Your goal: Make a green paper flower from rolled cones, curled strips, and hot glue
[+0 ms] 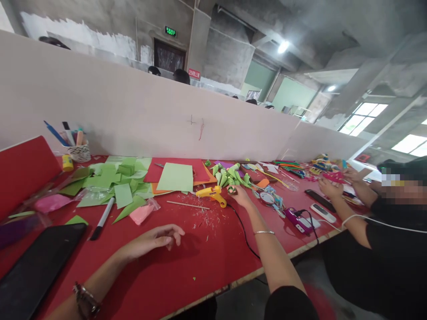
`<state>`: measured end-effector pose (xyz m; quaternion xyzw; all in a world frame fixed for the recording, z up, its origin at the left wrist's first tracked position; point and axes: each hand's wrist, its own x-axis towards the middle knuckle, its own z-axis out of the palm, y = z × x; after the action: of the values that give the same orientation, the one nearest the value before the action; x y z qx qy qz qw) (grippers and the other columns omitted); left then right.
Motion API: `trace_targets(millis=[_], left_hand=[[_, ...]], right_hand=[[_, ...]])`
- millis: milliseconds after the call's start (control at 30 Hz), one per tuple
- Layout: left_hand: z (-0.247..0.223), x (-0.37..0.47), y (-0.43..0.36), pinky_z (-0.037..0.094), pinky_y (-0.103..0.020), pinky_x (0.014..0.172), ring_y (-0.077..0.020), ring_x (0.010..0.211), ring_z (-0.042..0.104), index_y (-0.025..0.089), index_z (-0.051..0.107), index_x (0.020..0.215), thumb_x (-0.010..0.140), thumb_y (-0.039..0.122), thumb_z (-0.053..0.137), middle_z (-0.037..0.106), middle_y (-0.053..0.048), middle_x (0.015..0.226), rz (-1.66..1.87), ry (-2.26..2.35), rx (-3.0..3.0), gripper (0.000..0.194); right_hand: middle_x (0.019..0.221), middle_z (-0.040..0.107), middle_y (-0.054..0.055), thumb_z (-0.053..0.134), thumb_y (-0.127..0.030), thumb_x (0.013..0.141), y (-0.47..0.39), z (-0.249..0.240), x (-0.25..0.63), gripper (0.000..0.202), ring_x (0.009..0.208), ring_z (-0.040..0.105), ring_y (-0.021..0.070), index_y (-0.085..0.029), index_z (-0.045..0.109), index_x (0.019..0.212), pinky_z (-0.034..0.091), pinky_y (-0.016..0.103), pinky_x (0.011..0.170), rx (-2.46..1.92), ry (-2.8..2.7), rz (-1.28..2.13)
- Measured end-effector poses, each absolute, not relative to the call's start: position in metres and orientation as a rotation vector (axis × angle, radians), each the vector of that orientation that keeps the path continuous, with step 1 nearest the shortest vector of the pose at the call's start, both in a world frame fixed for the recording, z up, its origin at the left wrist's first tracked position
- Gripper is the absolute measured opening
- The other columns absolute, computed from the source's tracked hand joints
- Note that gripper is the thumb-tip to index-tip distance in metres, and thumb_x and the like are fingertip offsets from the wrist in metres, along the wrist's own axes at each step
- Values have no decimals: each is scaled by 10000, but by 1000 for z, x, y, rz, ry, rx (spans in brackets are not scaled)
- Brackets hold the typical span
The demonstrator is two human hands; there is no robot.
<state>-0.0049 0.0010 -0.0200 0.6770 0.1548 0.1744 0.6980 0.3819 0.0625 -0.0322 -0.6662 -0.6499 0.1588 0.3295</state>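
Observation:
My left hand (155,240) hovers over the red table, its fingers loosely bent and apart with nothing in them. Reaching forward, my right hand (240,197) has its fingers closed around a small green rolled-paper piece (231,190), whose end shows a pinkish centre. Just left of that hand lies a yellow glue gun (213,194), its black cord running toward the table's front edge. Behind my right hand is a pile of green rolled-paper cones (230,174). A thin wooden stick (187,205) rests in front of the glue gun among paper scraps.
Green paper sheets (110,175) cover the back left, near a pen cup (78,151). A black phone (43,266) and a marker (102,218) lie at left. On the right are a purple power strip (296,221) and a co-worker's hands (332,189). A white partition (150,115) stands behind.

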Motion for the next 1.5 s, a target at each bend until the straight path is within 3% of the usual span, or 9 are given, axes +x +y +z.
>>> trace_targets(millis=[200, 433, 800, 933, 1033, 1167, 1267, 1400, 1500], left_hand=[[-15, -4, -1, 370, -262, 715, -135, 746, 477, 204, 537, 1088, 805, 485, 479, 567, -42, 911, 376, 363, 1522, 403], [-14, -3, -1, 366, -256, 716, -130, 741, 475, 204, 542, 1080, 805, 478, 483, 570, -38, 907, 370, 362, 1501, 393], [-10, -3, -4, 371, -268, 717, -139, 743, 485, 196, 537, 1069, 800, 482, 486, 568, -45, 908, 368, 377, 1479, 396], [-11, -4, -4, 370, -265, 723, -135, 753, 488, 204, 538, 1069, 812, 459, 483, 565, -45, 921, 368, 366, 1477, 366], [-12, -5, -3, 372, -260, 719, -135, 754, 487, 201, 543, 1066, 813, 440, 491, 566, -45, 915, 401, 379, 1476, 352], [-12, -3, -5, 388, -257, 700, -129, 727, 493, 189, 546, 1063, 809, 446, 492, 573, -46, 884, 446, 395, 1478, 365], [-12, 0, -6, 413, -254, 661, -128, 690, 515, 171, 568, 1001, 808, 454, 480, 593, -46, 838, 466, 465, 1589, 353], [-14, -3, 2, 427, -257, 591, -135, 604, 510, 157, 547, 691, 809, 453, 430, 561, -22, 649, 891, 998, 1890, 340], [-16, -16, 17, 417, -316, 737, -177, 781, 512, 173, 515, 834, 838, 387, 377, 550, -50, 831, 1088, 1269, 1901, 255]], right_hand=[[723, 604, 37, 481, -375, 812, 72, -27, 381, 274, 703, 587, 159, -121, 583, 818, 465, 286, 671, -1908, -1443, 632], [1074, 543, 72, 476, -314, 859, 85, -28, 374, 293, 900, 561, 163, -144, 505, 1096, 485, 358, 759, -2108, -1239, 926], [1077, 543, 74, 480, -313, 856, 94, -27, 384, 292, 910, 559, 167, -141, 509, 1091, 480, 364, 771, -2251, -1277, 621], [937, 595, 59, 491, -311, 843, 93, -21, 377, 204, 791, 573, 139, -150, 579, 932, 481, 302, 712, -2177, -1333, 432], [764, 611, 71, 580, -278, 738, 89, -5, 371, 159, 715, 580, 182, -145, 592, 826, 455, 296, 671, -2057, -1346, 227], [821, 610, 91, 490, -290, 760, 64, 36, 361, 255, 715, 567, 183, -127, 549, 947, 437, 305, 686, -1835, -1341, -8], [881, 608, 78, 423, -328, 808, 29, 68, 342, 239, 748, 568, 165, -160, 553, 916, 446, 277, 670, -1599, -1386, -80], [818, 613, 35, 450, -314, 817, -17, 94, 292, 182, 709, 577, 140, -190, 578, 854, 454, 249, 643, -1385, -1691, 192], [841, 618, 21, 441, -263, 826, -35, 92, 254, 169, 748, 570, 129, -205, 598, 845, 442, 230, 648, -1344, -1955, 419]])
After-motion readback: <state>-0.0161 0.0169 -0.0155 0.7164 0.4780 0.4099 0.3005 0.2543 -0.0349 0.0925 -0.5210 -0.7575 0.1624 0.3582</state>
